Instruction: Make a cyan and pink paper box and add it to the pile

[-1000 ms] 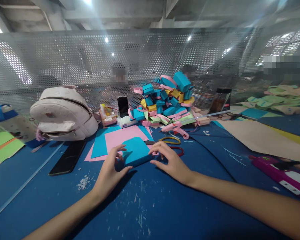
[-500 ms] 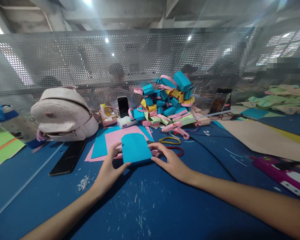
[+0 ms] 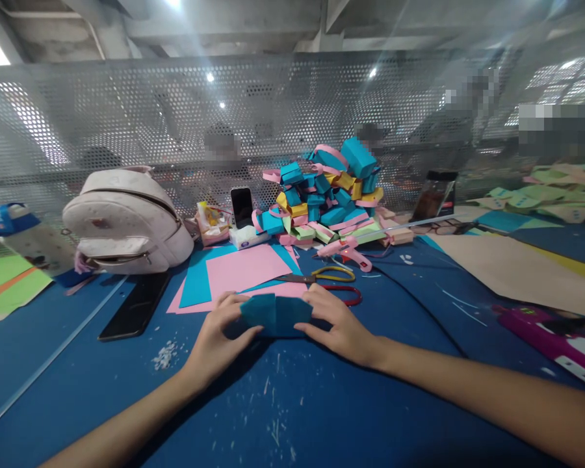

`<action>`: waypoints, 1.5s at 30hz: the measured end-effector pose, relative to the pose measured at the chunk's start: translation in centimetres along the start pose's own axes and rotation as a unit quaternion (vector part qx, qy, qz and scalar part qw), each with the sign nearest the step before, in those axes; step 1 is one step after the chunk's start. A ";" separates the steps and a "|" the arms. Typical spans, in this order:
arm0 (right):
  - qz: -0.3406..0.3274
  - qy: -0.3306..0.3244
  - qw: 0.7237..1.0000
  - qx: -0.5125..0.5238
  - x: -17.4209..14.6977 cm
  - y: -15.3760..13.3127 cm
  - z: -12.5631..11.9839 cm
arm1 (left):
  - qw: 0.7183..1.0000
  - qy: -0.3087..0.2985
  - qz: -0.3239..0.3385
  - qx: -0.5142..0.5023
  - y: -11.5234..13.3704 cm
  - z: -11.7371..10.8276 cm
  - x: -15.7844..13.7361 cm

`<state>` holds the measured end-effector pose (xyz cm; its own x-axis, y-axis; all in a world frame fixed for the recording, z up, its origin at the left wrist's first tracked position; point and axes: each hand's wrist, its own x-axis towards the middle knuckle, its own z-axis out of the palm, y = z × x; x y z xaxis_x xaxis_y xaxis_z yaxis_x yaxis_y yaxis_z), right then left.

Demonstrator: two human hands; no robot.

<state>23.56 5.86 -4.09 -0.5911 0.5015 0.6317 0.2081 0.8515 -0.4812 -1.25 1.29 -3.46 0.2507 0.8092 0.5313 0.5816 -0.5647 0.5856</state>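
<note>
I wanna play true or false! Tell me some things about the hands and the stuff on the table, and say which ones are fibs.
1. The left hand and right hand both hold the blue paper. True.
2. The glue gun is green. False: the glue gun is pink.
3. The backpack is to the right of the colourful paper pile. False: the backpack is to its left.
4. A black phone lies flat near the backpack. True.
5. The right hand holds the scissors. False: the scissors lie beyond it.

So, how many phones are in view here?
2: a black phone lying flat in front of the backpack, and an upright phone behind the white packet. More could be hidden behind the paper pile.
</note>
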 end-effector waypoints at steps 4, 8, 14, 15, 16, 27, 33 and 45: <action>-0.011 -0.018 1.000 -0.021 0.0 -0.4 0.2 | 0.999 -0.029 0.020 0.031 1.0 0.1 0.1; 0.023 -0.003 1.000 0.008 0.0 -0.6 0.4 | 0.999 -0.007 -0.007 0.040 1.6 0.5 -0.1; 0.097 0.045 0.993 0.059 0.1 -0.5 0.8 | 0.998 0.014 -0.057 0.010 1.5 1.0 -0.4; 0.106 0.046 0.991 0.067 0.1 -0.5 0.8 | 0.998 0.016 -0.060 0.006 1.5 1.0 -0.4; 0.114 0.046 0.990 0.075 0.1 -0.5 0.8 | 0.998 0.020 -0.061 0.004 1.4 1.0 -0.4; 0.192 0.134 0.945 0.228 0.1 -0.2 1.1 | 0.986 0.102 -0.119 -0.048 1.4 0.6 -0.4; 0.160 0.097 0.967 0.174 0.1 -0.4 0.7 | 0.992 0.098 -0.076 -0.022 1.5 0.6 -0.6; 0.161 0.055 0.966 0.193 -0.1 -0.5 1.2 | 0.993 0.011 0.106 0.045 1.4 0.7 -0.2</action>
<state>22.61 5.19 -4.68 -0.4536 0.7617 0.4625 0.0477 0.5390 -0.8409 0.08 0.45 -3.14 0.3580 0.6697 0.6507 0.5846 -0.7041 0.4030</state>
